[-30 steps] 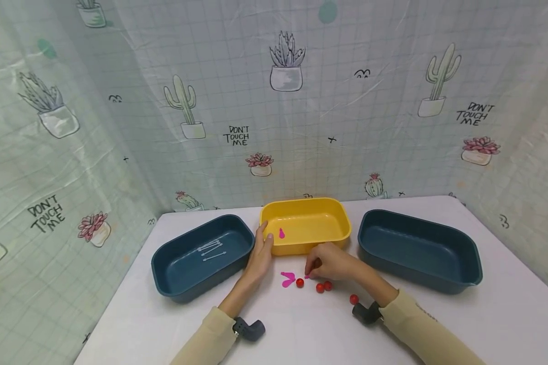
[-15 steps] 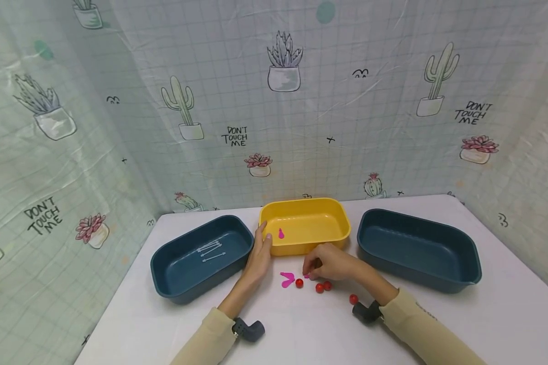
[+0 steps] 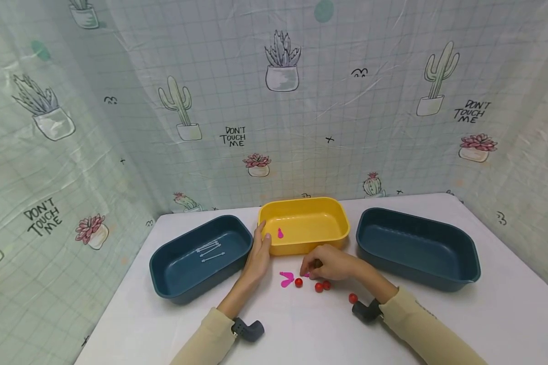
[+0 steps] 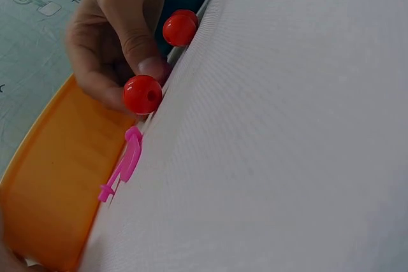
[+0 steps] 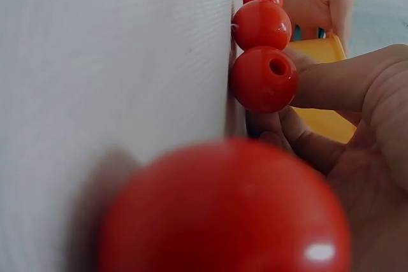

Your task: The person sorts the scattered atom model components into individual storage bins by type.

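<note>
My left hand [image 3: 258, 256] lies along the left end of the yellow tray [image 3: 308, 251], thumb and fingers stretched against its corner. In front of that tray my right hand [image 3: 331, 262] has curled fingers and pinches a small pink plastic piece [image 3: 306, 275] close to the tabletop; most of this piece is hidden. Two similar teardrop-shaped pink pieces [image 3: 286, 282] lie to its left, seen edge-on as pink pieces [image 4: 131, 157] in the left wrist view. Near the right fingertips sits a red bead [image 3: 299, 282] with a hole. Another pink piece [image 3: 280, 233] lies inside the yellow tray.
Two red beads [image 3: 318, 287] sit together below my right hand, and another red bead [image 3: 353, 298] lies by the right wrist camera. On the left, a dark blue tray [image 3: 164, 291] holds several thin white sticks. A second dark blue tray [image 3: 461, 284] stands right.
My right fingers have shifted slightly left and spread a little over the pink piece, which stays almost in place. The left hand remains at the yellow tray. The head view has drifted slightly.
</note>
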Available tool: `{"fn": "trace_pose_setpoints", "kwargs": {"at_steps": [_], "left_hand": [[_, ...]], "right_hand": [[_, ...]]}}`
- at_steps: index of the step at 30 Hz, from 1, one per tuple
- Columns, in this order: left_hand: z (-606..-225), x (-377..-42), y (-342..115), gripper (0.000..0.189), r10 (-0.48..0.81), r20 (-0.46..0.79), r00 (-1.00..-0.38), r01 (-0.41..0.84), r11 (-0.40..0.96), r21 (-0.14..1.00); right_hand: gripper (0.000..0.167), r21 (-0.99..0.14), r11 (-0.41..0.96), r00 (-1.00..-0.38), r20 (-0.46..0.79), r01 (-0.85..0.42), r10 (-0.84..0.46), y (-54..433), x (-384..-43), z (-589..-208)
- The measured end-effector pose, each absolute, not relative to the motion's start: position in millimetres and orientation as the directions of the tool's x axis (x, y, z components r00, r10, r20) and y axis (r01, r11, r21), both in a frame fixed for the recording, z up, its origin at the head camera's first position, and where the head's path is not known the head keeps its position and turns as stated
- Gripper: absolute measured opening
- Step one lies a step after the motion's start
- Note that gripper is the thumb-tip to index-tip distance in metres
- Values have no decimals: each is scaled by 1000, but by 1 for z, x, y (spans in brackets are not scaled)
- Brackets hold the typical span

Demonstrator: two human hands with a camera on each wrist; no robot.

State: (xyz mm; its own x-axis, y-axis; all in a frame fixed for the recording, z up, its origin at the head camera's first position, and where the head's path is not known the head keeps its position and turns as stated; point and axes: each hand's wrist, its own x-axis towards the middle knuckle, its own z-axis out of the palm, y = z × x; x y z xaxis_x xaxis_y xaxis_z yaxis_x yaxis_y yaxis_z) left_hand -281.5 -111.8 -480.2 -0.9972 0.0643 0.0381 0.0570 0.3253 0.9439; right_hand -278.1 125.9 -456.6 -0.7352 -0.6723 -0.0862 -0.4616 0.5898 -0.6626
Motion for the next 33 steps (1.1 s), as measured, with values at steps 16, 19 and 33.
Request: {"fn": "trace_pose_setpoints", "kwargs": {"at_steps": [16,19,33], "left_hand": [[-481,-281,-112,57,57,53,-997,69,334,940],[-481,-281,-112,57,50,46,-998,60,337,939],[-483,-279,-113,61,62,59,-996,77,342,936]], "right_hand": [[8,-755,510,-720,-73,-412,-690,129,-279,-453],[7,-771,483,-706,-61,-416,-705,129,-279,-452],[12,-821,442,-724,-52,-361,-688,128,-272,-440]]}}
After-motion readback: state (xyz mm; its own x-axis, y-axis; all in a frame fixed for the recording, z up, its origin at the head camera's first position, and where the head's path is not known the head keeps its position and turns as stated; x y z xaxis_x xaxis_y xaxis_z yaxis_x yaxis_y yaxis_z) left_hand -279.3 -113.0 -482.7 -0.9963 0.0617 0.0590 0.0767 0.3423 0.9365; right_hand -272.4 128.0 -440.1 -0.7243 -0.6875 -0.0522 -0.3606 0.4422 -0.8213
